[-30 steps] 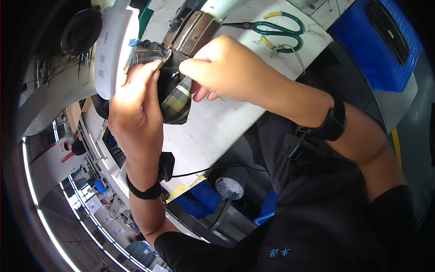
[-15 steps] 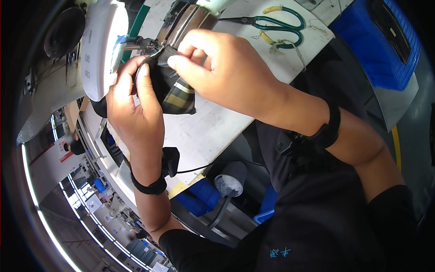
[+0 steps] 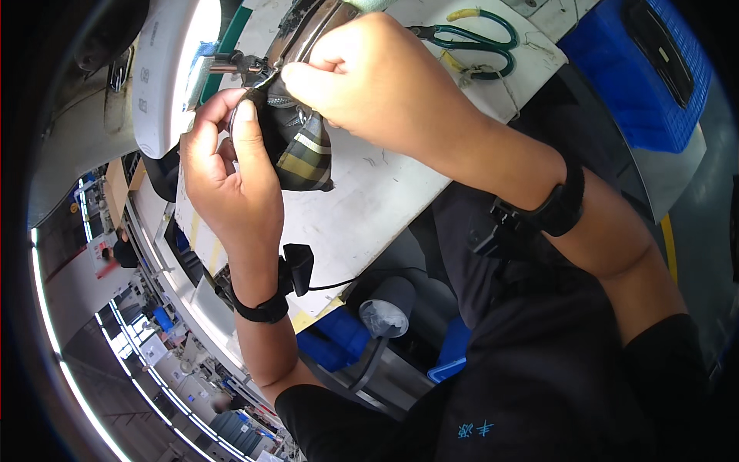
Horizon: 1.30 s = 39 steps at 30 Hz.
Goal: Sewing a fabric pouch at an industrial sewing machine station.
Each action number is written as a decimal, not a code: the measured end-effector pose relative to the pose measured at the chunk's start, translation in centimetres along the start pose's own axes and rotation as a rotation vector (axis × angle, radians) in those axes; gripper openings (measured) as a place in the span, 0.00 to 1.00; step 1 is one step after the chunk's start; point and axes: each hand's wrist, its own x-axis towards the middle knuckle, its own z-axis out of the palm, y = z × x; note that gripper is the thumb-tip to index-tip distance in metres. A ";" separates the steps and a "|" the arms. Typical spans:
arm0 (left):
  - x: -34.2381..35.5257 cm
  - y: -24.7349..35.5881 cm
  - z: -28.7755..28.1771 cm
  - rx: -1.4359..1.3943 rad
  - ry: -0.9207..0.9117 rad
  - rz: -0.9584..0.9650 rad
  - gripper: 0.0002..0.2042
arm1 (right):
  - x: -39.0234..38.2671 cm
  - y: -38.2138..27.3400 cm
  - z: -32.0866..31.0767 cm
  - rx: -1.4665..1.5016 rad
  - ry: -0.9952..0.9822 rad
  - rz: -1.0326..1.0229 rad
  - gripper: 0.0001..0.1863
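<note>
Both hands are closed on a small dark bag (image 3: 302, 160) with olive plaid fabric and a zipper. My left hand (image 3: 235, 169) pinches its upper left edge, thumb on top. My right hand (image 3: 377, 88) pinches the strip at its top, beside a small metal attachment (image 3: 250, 68) of the sewing machine (image 3: 154, 77); the fingertips partly hide the spot. A steel plate (image 3: 302, 32) lies just beyond, at the back.
Green-handled scissors (image 3: 496, 45) lie on the white worktable (image 3: 362, 208). A blue crate (image 3: 654, 115) is at the right, a grey bin (image 3: 385, 304) and blue crates below the table. Two distant people (image 3: 123, 250) (image 3: 227, 404) are at left in the workshop.
My right hand has moved up and left toward the metal attachment. My left hand has shifted slightly up. The bag has moved a little upward, and more of its zipper shows.
</note>
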 end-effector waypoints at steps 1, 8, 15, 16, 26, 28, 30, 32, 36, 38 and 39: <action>0.1 0.1 0.0 -0.005 -0.001 -0.001 0.09 | 0.3 -0.1 -0.3 -0.191 0.015 -0.096 0.19; 0.1 0.8 -0.7 0.089 -0.077 -0.051 0.11 | 0.0 0.1 0.1 -0.042 -0.022 0.026 0.22; 0.3 0.5 -0.8 0.110 -0.116 0.108 0.11 | 0.0 0.2 0.7 -0.032 0.059 -0.007 0.22; 0.4 0.9 -1.1 0.143 -0.137 0.136 0.12 | -0.1 0.1 0.6 -0.031 0.060 -0.005 0.22; 1.8 1.3 -1.9 0.288 -0.186 0.445 0.13 | -2.9 -0.1 2.3 0.183 0.122 0.062 0.08; 2.6 1.5 -2.7 0.370 -0.252 0.590 0.14 | -2.9 -0.2 2.3 0.277 0.094 0.060 0.07; 3.2 2.0 -3.0 0.399 -0.293 0.590 0.14 | -2.9 0.1 2.3 0.363 0.073 0.093 0.06; 3.6 2.3 -3.1 0.404 -0.358 0.574 0.13 | -2.9 0.2 2.3 0.449 0.046 0.125 0.06; 3.3 2.6 -3.4 0.380 -0.377 0.436 0.12 | -3.0 0.2 2.2 0.460 0.029 0.117 0.05; 3.2 2.8 -3.5 0.379 -0.399 0.391 0.12 | -2.9 0.3 1.9 0.494 0.007 0.118 0.06; 3.2 2.9 -3.5 0.388 -0.396 0.384 0.12 | -2.9 0.4 1.7 0.498 -0.006 0.119 0.07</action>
